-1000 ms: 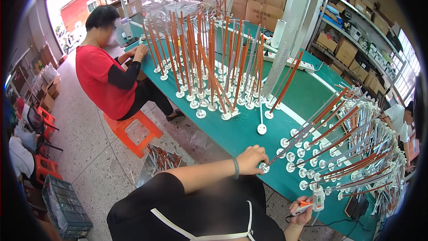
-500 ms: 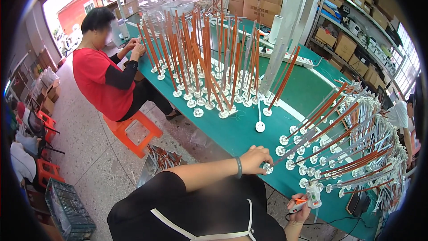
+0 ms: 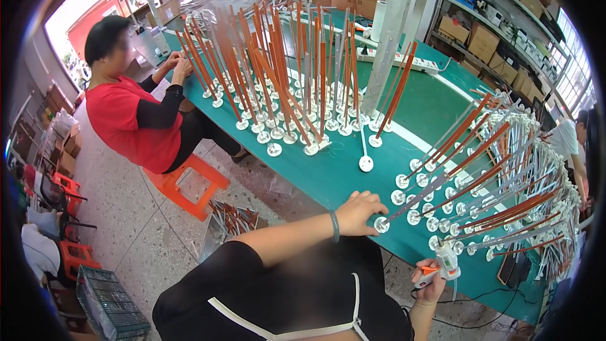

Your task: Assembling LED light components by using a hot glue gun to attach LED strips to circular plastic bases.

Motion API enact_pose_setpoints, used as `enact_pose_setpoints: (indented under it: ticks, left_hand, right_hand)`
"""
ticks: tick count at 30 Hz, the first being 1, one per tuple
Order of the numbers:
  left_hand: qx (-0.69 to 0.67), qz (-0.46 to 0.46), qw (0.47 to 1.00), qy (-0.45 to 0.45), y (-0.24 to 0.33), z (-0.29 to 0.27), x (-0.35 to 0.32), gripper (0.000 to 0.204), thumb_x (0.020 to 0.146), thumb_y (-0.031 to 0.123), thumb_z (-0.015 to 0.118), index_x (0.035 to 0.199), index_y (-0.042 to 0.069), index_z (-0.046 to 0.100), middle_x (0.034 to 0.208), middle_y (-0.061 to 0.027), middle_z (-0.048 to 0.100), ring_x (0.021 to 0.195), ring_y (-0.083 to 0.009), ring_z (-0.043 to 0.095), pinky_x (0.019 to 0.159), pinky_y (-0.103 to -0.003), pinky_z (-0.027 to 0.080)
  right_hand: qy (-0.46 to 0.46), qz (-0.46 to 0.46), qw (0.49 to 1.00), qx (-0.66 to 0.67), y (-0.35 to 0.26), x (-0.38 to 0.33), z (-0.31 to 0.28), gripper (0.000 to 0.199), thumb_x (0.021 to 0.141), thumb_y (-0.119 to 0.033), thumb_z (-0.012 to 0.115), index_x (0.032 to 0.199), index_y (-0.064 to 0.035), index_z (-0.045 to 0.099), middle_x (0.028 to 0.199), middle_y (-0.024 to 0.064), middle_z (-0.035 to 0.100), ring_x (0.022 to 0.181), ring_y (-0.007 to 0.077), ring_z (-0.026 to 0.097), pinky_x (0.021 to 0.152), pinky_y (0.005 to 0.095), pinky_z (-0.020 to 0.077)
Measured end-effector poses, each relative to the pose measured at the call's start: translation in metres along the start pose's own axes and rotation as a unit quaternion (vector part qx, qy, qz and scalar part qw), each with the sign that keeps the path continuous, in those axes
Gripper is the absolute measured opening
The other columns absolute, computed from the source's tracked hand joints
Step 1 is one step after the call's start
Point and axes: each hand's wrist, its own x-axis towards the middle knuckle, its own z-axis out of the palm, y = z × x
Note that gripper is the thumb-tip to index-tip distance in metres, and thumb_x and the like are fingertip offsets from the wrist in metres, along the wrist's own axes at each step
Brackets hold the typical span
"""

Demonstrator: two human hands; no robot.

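Observation:
My left hand (image 3: 360, 215) is at the table's front edge, thumb and fingers closed around a round white base (image 3: 381, 225). A thin greyish-brown strip (image 3: 413, 202) rises from that base and slants toward the far right. To the right, my right hand (image 3: 430, 283) grips a white hot glue gun (image 3: 448, 266) with an orange trigger, its fingers wrapped round the handle. The gun's nozzle points up and away, close to several other white bases (image 3: 434, 242) at the table edge. A cord trails below the gun.
Brown and clear strips (image 3: 278, 57) on white bases crowd the left of the green table (image 3: 315, 177). Another slanting cluster (image 3: 505, 170) fills the right. One base with a short stem (image 3: 365, 163) lies between. A co-worker in red (image 3: 120, 107) sits at the left; a pillar (image 3: 391, 38) stands behind.
The whole view has shifted slightly. More of the white base shows beside my left fingers. My right hand still holds the glue gun in nearly the same place.

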Motion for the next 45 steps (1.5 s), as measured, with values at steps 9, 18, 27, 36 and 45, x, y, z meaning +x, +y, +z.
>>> enact_pose_setpoints:
  ticks: [9, 18, 27, 36, 45]
  left_hand:
    - [0.051, -0.010, 0.999, 0.011, 0.006, 0.011, 0.003, 0.036, 0.069, 0.024, 0.077, 0.101, 0.012, 0.066, 0.095, -0.0060, 0.057, 0.097, -0.0263, 0.052, 0.082, -0.039, 0.036]
    - [0.034, -0.024, 0.997, 0.065, -0.008, 0.009, 0.022, 0.033, 0.066, 0.019, 0.079, 0.097, 0.011, 0.068, 0.088, -0.0081, 0.057, 0.091, -0.0282, 0.054, 0.080, -0.039, 0.041]
    - [-0.003, -0.001, 0.998, 0.065, 0.012, 0.032, 0.030, 0.034, 0.067, 0.014, 0.079, 0.098, 0.006, 0.068, 0.092, -0.0097, 0.060, 0.090, -0.0296, 0.057, 0.081, -0.038, 0.047]
    - [-0.005, 0.002, 0.997, 0.073, 0.020, 0.034, 0.036, 0.044, 0.066, 0.012, 0.080, 0.106, 0.003, 0.064, 0.092, -0.0098, 0.060, 0.087, -0.0268, 0.057, 0.076, -0.035, 0.048]
    - [-0.059, 0.129, 0.987, 0.078, 0.016, 0.014, 0.057, 0.015, 0.079, 0.007, 0.069, 0.094, 0.005, 0.070, 0.087, -0.0106, 0.066, 0.086, -0.0267, 0.061, 0.076, -0.033, 0.049]
  right_hand:
    - [0.029, 0.012, 0.999, -0.017, -0.006, -0.012, 0.004, 0.035, 0.089, -0.035, 0.062, 0.102, -0.0053, 0.051, 0.097, 0.0236, 0.061, 0.059, 0.0225, 0.061, 0.053, 0.0325, 0.0507]
    - [0.023, 0.022, 0.999, -0.013, -0.006, 0.007, 0.009, 0.033, 0.089, -0.036, 0.058, 0.102, -0.0059, 0.051, 0.100, 0.0259, 0.060, 0.059, 0.0222, 0.060, 0.059, 0.0333, 0.0499]
    - [-0.004, 0.008, 1.000, 0.014, -0.004, 0.000, 0.005, 0.031, 0.090, -0.033, 0.059, 0.103, -0.0059, 0.052, 0.101, 0.0263, 0.060, 0.062, 0.0222, 0.061, 0.061, 0.0344, 0.0502]
    - [0.013, 0.017, 1.000, 0.014, -0.005, 0.000, 0.005, 0.032, 0.089, -0.033, 0.061, 0.103, -0.0057, 0.051, 0.101, 0.0259, 0.060, 0.061, 0.0221, 0.062, 0.062, 0.0340, 0.0504]
    - [0.026, 0.003, 1.000, -0.017, -0.004, 0.001, 0.008, 0.032, 0.088, -0.031, 0.063, 0.102, -0.0053, 0.051, 0.101, 0.0266, 0.061, 0.062, 0.0209, 0.061, 0.061, 0.0330, 0.0504]
